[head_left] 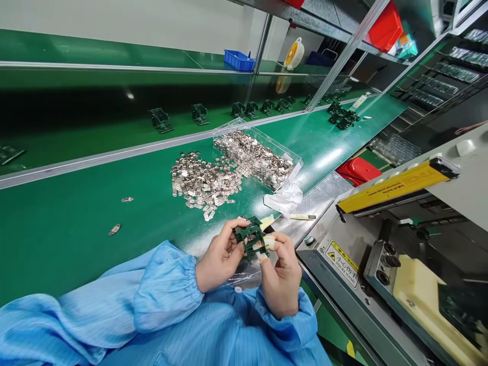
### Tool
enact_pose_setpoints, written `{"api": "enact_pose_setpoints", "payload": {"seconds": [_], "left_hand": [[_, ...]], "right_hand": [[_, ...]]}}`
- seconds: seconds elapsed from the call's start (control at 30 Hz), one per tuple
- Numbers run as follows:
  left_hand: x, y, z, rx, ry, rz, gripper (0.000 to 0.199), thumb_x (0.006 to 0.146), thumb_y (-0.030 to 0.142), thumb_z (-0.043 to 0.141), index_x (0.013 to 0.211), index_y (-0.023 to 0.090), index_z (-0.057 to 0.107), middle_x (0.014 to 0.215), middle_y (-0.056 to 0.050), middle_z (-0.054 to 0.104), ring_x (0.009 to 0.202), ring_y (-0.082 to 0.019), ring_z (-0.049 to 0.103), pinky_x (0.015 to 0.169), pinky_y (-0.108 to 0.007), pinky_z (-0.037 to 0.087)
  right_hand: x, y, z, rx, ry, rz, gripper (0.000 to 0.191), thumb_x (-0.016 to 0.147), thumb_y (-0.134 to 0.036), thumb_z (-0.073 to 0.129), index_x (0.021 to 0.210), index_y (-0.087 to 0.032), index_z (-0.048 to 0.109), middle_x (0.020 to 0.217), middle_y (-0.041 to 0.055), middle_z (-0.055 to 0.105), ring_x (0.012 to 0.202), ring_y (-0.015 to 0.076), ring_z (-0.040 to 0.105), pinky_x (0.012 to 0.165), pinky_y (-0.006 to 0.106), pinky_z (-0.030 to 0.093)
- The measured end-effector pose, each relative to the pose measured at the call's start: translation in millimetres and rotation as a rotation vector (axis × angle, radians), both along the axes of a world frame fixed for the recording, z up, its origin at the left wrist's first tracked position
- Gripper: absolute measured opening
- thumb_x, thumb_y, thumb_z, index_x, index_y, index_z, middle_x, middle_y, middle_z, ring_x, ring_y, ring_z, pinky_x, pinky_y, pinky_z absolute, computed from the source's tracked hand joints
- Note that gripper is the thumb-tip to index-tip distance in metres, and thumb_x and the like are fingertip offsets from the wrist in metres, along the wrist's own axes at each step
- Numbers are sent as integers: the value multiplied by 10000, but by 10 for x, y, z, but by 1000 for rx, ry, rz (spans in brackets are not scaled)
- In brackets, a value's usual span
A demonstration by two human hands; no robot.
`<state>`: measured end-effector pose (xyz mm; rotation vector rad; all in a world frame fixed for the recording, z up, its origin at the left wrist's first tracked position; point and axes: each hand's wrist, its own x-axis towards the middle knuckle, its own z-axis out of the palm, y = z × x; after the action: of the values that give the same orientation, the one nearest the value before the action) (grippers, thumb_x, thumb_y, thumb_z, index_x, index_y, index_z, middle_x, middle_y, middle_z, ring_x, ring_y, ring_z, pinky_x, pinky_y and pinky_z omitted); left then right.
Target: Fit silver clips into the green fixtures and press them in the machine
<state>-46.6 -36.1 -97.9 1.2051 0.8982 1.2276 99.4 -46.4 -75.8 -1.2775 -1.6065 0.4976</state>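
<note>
Between my two hands, in front of my body, is a dark green plastic frame part (249,238) with openings in it. My left hand (221,254) grips its left side between thumb and fingers. On its right side, my right hand (280,272) pinches the part with thumb and forefinger, which wear pale finger covers. Beyond my hands lies a heap of small silvery metal pieces (206,183) on the green table (76,229). More of these pieces fill a clear plastic box (295,165) tipped toward the heap.
A machine (343,259) with a yellow bar (396,187) stands close on the right. Green frame parts (343,116) are grouped far right; others (160,120) line the conveyor behind a metal rail (95,153). A white cloth (284,200) and a cutter-like tool (303,217) lie near the machine.
</note>
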Motion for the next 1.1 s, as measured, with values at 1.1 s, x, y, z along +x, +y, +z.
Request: {"api": "enact_pose_setpoints", "payload": {"seconds": [1.1], "left_hand": [[132, -107, 303, -106, 45, -181, 367, 895, 323, 596, 1215, 213, 458, 963, -75, 639, 747, -169, 669, 680, -298, 584]], "right_hand": [[444, -95, -134, -236, 617, 358, 685, 795, -275, 740, 1410, -302, 440, 1502, 101, 423, 1341, 290, 444, 993, 452, 478]]}}
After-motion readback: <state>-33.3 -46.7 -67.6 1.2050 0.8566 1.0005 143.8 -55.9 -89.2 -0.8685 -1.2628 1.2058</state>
